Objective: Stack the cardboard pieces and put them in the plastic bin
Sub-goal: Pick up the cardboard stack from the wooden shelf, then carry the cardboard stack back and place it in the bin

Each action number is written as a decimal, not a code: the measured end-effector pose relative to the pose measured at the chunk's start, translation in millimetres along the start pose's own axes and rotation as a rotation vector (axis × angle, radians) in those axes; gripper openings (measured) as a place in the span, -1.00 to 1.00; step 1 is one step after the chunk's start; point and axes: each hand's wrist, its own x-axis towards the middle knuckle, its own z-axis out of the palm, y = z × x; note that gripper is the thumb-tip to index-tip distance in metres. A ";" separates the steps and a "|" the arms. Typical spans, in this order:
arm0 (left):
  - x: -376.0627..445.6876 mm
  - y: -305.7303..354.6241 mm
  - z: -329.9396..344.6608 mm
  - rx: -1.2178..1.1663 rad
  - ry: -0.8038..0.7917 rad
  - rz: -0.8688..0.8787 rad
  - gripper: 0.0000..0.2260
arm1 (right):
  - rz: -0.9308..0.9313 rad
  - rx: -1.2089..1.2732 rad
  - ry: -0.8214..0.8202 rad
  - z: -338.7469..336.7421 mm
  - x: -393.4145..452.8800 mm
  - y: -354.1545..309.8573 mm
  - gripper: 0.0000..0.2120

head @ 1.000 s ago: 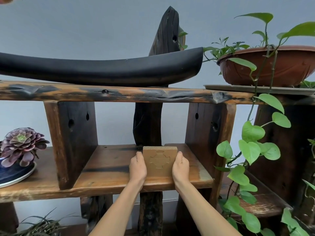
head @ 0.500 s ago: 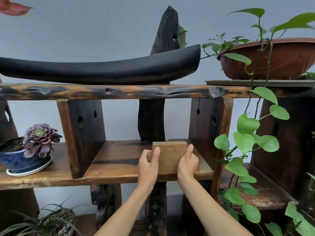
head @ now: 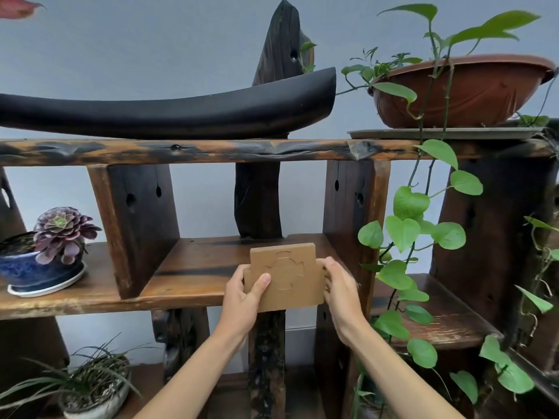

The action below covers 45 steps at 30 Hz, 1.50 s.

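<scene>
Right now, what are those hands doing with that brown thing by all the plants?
A person is holding a small stack of cardboard pieces in both hands in front of a wooden shelf. The left hand grips its left edge, with the thumb across the front, and the right hand holds its right edge. The stack's lower edge hangs past the shelf's front edge, so it looks lifted rather than resting. No plastic bin is in view, so the cardboard is not put away yet.

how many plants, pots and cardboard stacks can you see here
plants: 4 (succulent, vine, grass plant, small leafy sprig)
pots: 3 (blue pot, brown pot, grey pot)
cardboard stacks: 1 (stack, held between left hand and right hand)
total: 8
</scene>
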 end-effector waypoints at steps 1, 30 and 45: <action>-2.8 -1.0 -1.6 -0.028 0.000 -0.024 -0.76 | -0.012 -0.016 -0.079 -8.9 -5.1 0.6 -0.66; -143.8 -111.3 -16.9 -0.142 -0.313 -0.596 -0.65 | 0.359 -0.096 0.003 -85.6 -195.5 95.1 -0.78; -208.9 -152.9 -17.9 -0.073 -0.489 -0.778 -0.62 | 0.545 -0.069 0.302 -81.8 -317.0 142.1 -0.70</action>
